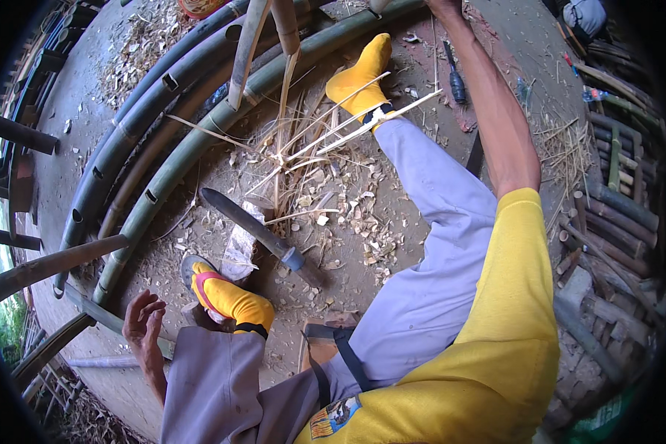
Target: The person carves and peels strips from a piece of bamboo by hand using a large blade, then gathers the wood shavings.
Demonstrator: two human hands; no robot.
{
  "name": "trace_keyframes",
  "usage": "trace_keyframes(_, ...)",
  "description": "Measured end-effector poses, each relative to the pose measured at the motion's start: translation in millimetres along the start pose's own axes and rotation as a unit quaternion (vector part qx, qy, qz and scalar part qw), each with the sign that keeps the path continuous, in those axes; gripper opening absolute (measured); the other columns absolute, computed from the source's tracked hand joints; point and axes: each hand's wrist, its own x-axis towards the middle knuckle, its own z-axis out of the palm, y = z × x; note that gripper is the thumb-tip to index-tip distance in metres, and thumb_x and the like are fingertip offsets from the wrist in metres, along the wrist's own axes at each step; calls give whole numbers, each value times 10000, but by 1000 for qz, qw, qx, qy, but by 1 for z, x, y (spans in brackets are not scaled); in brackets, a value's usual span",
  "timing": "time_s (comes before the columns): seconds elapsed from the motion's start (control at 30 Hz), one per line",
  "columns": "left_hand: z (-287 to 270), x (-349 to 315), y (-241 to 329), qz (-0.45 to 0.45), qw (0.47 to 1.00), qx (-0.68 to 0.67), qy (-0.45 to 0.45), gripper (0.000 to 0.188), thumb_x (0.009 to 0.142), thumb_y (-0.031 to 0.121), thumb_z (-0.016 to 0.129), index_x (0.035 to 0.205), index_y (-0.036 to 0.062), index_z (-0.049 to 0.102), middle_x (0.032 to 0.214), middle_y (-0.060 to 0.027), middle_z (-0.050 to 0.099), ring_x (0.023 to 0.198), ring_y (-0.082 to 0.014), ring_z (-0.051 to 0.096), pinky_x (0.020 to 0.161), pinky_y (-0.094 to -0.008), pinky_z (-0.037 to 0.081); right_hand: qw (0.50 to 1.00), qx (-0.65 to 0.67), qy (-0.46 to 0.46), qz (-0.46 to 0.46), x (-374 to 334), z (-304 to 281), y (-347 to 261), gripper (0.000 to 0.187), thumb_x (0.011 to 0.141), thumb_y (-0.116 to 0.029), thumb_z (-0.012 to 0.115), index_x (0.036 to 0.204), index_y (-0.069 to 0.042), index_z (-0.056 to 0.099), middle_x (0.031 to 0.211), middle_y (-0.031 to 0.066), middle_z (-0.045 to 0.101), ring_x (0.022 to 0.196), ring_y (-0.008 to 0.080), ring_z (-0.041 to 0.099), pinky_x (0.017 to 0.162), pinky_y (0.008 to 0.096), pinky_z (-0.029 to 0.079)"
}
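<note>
Pile of cut bamboo (pixel 620 229) is sitting well right of the knife (pixel 246 223). Green pole (pixel 183 154), the workpiece as I'm reading it, is lying left of the knife and running past it toward the upper edge, dark slots showing in its wall. Pale strips (pixel 368 127) are lying beyond the knife, to its right. Knife is lying unheld, apparently across a wood block (pixel 238 251). Left hand (pixel 145 325) is hanging left of and nearer than the knife, fingers curling loosely, gripping nothing visible. Right hand (pixel 445 6) is sitting far beyond the knife, to the right, near the pole's far end; view is cutting it off, can't tell if it's clamped on anything. Screwdriver-like tool (pixel 458 86) is lying beyond the knife, to the right. Chips (pixel 362 229) are littering the ground right of the knife.

My read: step is handling the pole, not cutting. Next move is calling for a sure right-hand hold, left hand steadying the pole.
</note>
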Motion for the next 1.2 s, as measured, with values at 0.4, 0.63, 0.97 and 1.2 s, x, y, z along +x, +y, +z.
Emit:
trace_keyframes(0.4,5,3,-1,-29,999,15,-10,462,780,173,667,1178,-9,522,1027,-116,583,911,-188,592,820,-301,471,988,-91,27,118,30,-12,1,159,723,-74,669,841,-17,578,699,93,617,640,165,610,549,320,490)
trace_keyframes(0.63,2,2,-4,-50,998,36,-10,447,780,179,668,1169,3,535,1017,-106,584,909,-177,587,822,-301,463,987,113,-106,33,38,6,17,153,753,-14,639,897,-30,590,755,37,609,618,121,566,521,254,469)
trace_keyframes(0.97,25,5,4,-28,997,44,-50,458,769,158,659,1173,-9,523,1040,-107,584,948,-186,572,825,-308,456,999,-10,-42,4,10,13,-28,159,755,-58,649,902,-36,593,747,63,620,660,152,574,600,308,474)
trace_keyframes(1.2,44,34,114,253,966,-35,-34,783,734,367,679,1324,-22,340,1222,-159,497,1160,-252,477,1011,-375,335,942,188,-264,-84,-82,-41,-265,128,778,-80,609,897,-39,587,688,128,610,560,239,607,480,337,504)
